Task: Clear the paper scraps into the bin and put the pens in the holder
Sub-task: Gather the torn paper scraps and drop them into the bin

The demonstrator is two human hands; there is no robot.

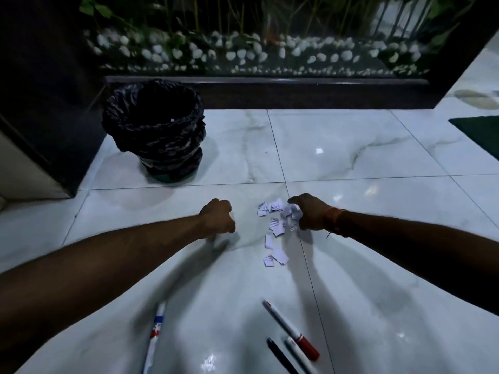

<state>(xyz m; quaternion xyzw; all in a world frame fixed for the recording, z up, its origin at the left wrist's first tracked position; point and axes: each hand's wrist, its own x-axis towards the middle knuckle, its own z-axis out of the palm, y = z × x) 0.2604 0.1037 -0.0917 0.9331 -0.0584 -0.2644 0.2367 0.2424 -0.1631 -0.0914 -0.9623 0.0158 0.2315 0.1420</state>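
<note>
Paper scraps (274, 224) lie scattered mid-floor, and the bin (154, 130) stands near the floor's far left corner. The right hand (310, 211) curls narrow fingers over the pile. The left hand (218, 220) is a fist; whether it holds anything, I cannot tell. Better to rake the scraps together first, then lift.

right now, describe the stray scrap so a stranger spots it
Start at the black bin and look right across the pale floor. The stray scrap is a tiny white square there. Unlike the pile nearer the camera, it lies alone.
</note>
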